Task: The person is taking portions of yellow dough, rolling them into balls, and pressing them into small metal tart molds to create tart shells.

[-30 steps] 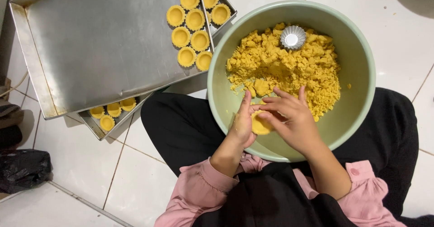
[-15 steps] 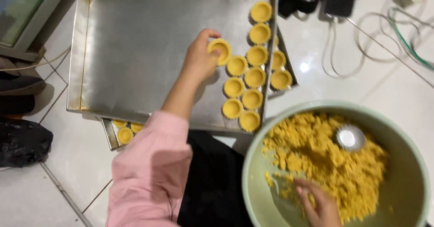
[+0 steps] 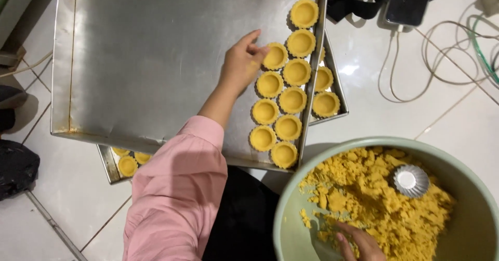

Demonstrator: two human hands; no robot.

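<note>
Item, far left: a dark bag point(image 3: 15, 170) on the tiled floor point(image 3: 67, 198), well apart from the work. Item: a large metal baking tray point(image 3: 156, 69), mostly bare, stacked askew over a lower tray point(image 3: 112, 165) of which only the corners show, with finished shells point(image 3: 127, 162) peeking out; risk judged here is that any push on the upper tray slides it across the shells beneath and crushes them. Item, centre: the left hand point(image 3: 240, 63), pink sleeve point(image 3: 179, 188) behind it, fingers point(image 3: 255, 49) lightly curled and touching the rim of a yellow pastry shell point(image 3: 275, 56) at the top of the inner column; whether they pinch it or merely rest on it cannot be told. The soft fluted rim looks easy to dent under too firm a touch, and the neighbouring shells point(image 3: 280, 105) sit touching, so a nudge could deform them. Item, right: a pale green bowl point(image 3: 291, 209) of crumbly yellow dough point(image 3: 384, 204), with a small fluted metal mould point(image 3: 410, 180) resting on the dough. Item, lower right: the right hand point(image 3: 358, 243), fingers buried in crumbs, their state hidden. Item, upper right: cables point(image 3: 442, 48) and dark devices point(image 3: 405, 1) on the floor, near enough to snag.
</note>
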